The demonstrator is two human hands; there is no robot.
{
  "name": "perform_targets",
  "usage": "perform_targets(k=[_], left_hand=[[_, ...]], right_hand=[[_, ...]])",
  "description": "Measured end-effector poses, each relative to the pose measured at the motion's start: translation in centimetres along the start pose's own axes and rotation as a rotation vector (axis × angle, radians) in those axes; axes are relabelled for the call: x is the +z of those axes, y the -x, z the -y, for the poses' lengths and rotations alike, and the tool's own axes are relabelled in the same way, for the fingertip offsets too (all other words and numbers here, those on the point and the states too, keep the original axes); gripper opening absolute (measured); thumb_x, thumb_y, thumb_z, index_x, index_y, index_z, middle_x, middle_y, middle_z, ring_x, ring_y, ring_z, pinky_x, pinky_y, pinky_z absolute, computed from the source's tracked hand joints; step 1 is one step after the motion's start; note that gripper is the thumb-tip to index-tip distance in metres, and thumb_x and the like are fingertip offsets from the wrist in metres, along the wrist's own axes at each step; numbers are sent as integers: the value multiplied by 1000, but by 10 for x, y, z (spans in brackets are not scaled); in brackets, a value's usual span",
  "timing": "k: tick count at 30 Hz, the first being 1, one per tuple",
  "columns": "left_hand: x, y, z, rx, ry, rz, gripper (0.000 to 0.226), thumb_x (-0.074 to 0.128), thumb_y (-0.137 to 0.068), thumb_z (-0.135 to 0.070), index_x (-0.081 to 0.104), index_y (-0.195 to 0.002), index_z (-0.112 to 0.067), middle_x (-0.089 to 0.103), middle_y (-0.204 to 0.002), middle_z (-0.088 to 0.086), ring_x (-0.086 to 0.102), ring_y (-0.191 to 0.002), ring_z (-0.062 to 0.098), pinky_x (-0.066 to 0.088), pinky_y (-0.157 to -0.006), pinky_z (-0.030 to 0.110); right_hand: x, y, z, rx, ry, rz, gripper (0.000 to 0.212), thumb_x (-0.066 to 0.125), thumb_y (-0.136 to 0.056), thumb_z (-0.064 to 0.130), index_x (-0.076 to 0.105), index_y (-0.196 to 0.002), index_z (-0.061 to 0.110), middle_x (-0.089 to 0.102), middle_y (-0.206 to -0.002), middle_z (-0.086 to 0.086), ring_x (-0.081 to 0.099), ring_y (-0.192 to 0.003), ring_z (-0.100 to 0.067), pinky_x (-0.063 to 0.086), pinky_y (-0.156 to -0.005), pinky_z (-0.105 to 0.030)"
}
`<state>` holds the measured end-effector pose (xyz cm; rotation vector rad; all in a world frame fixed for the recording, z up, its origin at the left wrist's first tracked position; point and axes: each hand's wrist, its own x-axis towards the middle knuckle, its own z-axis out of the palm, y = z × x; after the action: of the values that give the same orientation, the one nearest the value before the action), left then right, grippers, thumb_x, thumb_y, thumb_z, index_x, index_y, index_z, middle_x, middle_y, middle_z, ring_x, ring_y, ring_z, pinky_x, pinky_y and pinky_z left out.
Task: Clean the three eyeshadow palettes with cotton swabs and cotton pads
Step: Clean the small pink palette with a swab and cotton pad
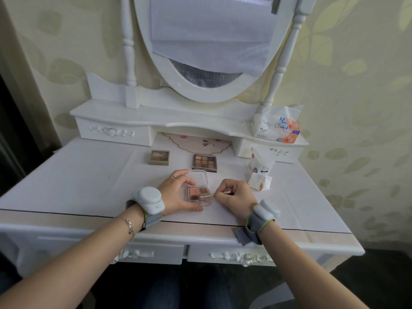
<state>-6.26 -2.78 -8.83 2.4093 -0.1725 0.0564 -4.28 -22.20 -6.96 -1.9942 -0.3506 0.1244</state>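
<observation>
A small clear palette (pixel 199 193) is being cleaned with a cotton swab (pixel 215 194), and this palette serves as the landmark for everything else on the white dressing table (pixel 89 175). It lies open near the table's front edge, its transparent lid tilted up behind the pans. The left hand (pixel 178 192) is curled around the palette's left side, thumb at the near edge and fingers at the raised lid, so the case is steadied. The swab is pinched between the thumb and fingertips of the right hand (pixel 237 196), just right of the palette, and its tip is laid on the lower pans or the rim beside them; which of the two cannot be told. Behind the palette a nine-pan palette (pixel 204 162) lies open, and behind and to the left a beige palette (pixel 159 157) rests well apart. To the right of the landmark a stained cotton pad (pixel 259 182) lies on the table, with a pack of cotton pads (pixel 260 162) standing just behind it. The step in hand is judged to be the swabbing of the first or a middle palette. The next move is likely to call for light, short strokes along the ridges between pans, with the case kept pinned so that it does not slide, and a fresh swab end once this one is soiled.
</observation>
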Motion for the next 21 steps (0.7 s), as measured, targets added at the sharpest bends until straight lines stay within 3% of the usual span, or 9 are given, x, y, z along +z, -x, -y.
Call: perform_targets(k=[4,9,12,16,21], left_hand=[[-1,2,-4,-33,20,18,91,76,-40,-63,55,-117,-21,25,-148,-1,30,-135,10,22,-102,14],[-2,1,-3,-35,13,22,83,83,-46,-54,55,-117,-21,26,-148,-1,30,-135,9,21,-99,10],[-2,2,-5,-36,17,32,90,74,-38,-62,55,-116,-22,26,-148,-2,31,-134,8,22,-101,12],[-3,3,-6,-32,29,21,99,60,-28,-73,55,-115,-24,26,-147,-3,32,-133,8,26,-107,18],[-3,3,-5,-25,35,21,100,59,-28,-74,56,-115,-24,27,-147,-3,32,-133,8,25,-105,16]], right_hand=[[0,-1,-1,-3,10,0,26,62,-75,0,58,-57,18,50,-60,-6,39,-58,-12,31,-52,-21],[-1,-2,-1,1,9,24,24,63,-76,1,60,-58,16,52,-61,-5,40,-57,-11,32,-53,-21],[-1,-3,-2,24,-51,15,20,63,-77,0,61,-62,12,51,-60,-5,40,-56,-10,32,-51,-20],[-1,-3,-4,48,-174,-73,19,62,-78,-2,61,-63,9,51,-49,9,40,-46,-1,32,-47,-14],[0,-3,-5,27,-114,-60,18,62,-76,-2,62,-62,10,50,-50,8,37,-44,1,31,-46,-13]])
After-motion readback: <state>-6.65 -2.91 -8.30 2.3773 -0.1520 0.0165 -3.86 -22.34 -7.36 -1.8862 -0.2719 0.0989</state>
